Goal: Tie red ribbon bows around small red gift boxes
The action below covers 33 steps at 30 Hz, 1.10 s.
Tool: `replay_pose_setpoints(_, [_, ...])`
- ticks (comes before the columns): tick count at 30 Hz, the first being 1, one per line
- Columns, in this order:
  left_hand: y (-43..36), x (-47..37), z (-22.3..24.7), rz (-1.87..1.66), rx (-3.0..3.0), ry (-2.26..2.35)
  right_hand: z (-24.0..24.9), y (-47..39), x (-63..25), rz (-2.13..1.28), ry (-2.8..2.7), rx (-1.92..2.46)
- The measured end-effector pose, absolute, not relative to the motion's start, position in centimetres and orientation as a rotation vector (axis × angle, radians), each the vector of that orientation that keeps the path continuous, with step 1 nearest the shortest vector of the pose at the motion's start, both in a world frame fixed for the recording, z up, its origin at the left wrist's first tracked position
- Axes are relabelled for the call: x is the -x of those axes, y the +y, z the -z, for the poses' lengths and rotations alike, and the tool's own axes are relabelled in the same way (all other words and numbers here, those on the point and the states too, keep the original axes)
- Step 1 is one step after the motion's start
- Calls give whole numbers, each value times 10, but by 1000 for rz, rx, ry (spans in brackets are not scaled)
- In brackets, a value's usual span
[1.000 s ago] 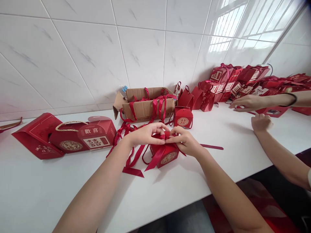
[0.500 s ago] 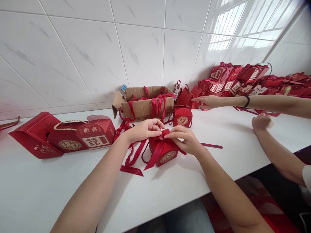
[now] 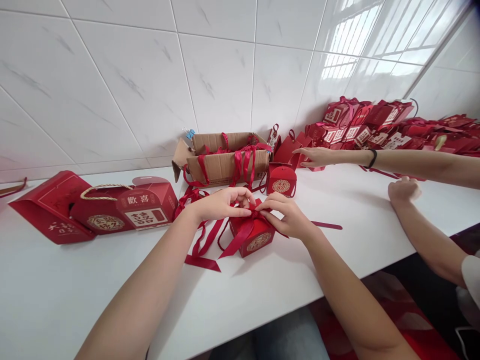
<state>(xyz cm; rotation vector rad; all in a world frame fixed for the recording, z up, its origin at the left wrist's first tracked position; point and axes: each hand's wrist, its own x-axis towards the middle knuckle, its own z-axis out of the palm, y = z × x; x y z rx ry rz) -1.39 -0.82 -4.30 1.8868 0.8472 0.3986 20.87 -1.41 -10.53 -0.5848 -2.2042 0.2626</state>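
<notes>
Box (image 3: pixel 259 241) beneath hands (image 3: pixel 288 217), ribbon (image 3: pixel 242 236) between

Beneath the fingers (image 3: pixel 277 204), the small box (image 3: pixel 259 243) looks like smooth card with a low sheen; the ribbon (image 3: pixel 238 240) they touch is satiny cloth, glossy along its folds. Left of the fingers, another box (image 3: pixel 100 212) is also smooth printed card, its handle (image 3: pixel 107 186) a rough twisted cord. Just beyond the fingers, the carton (image 3: pixel 221 170) is matt cardboard. Farther beyond, the wall tiles (image 3: pixel 221 75) are smooth and glossy. Below the fingers, the tabletop (image 3: pixel 221 305) is smooth, faintly satin.
</notes>
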Motion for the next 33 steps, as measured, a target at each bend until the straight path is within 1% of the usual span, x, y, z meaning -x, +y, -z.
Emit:
replay_pose_setpoints(5, [-6, 16, 45, -349, -1860, 872, 104, -15, -209, -246, -2224, 540])
replay_pose_setpoints(12, [-12, 13, 38, -395, -1844, 941, 101, -19, -210, -315, -2204, 638])
replay_pose_setpoints(20, [-15, 3, 40, -405, -2088, 1130, 102, -19, -209, -312, -2131, 623])
replay_pose_setpoints(28, [-19, -7, 43, -471, -2239, 1187, 101, -20, -205, -313, -2095, 584])
replay_pose_setpoints(33, [-20, -7, 44, -452, -2278, 1169, 102, -19, -204, -338, -2115, 589])
